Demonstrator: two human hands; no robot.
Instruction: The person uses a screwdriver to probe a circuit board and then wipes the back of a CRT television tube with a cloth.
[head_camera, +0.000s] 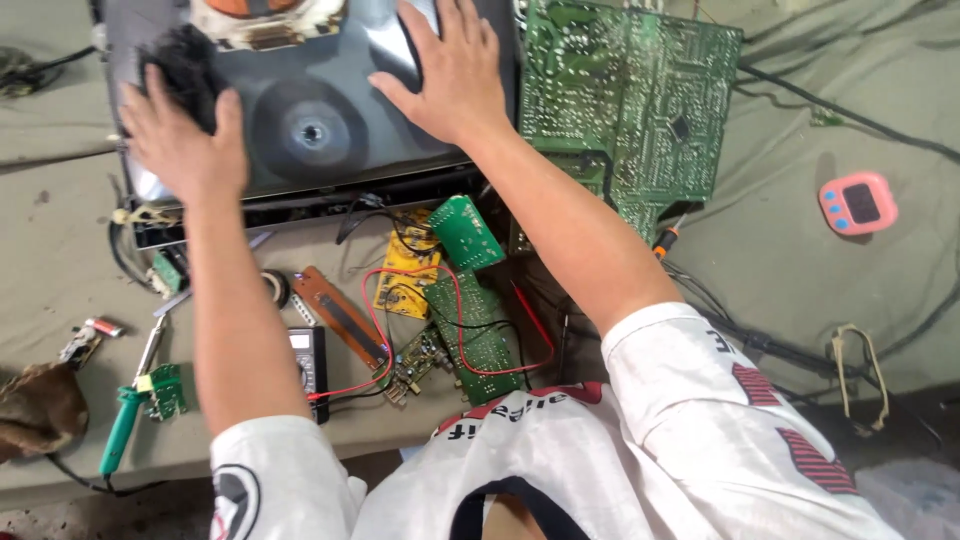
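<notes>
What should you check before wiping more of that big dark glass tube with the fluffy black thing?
1. Left hand grips the black brush: ok, fingers wrap it, though blurred.
2. Right hand steadies the dark picture tube: ok, palm lies flat on it.
3. Large green circuit board is out of the brush's way: ok, it lies beside the tube.
4. Red wire and small boards are away from the arms: not ok, they lie right beneath the forearms.
5. Tube is unplugged: cannot tell.
6. Green-handled soldering iron is cool: cannot tell.
</notes>
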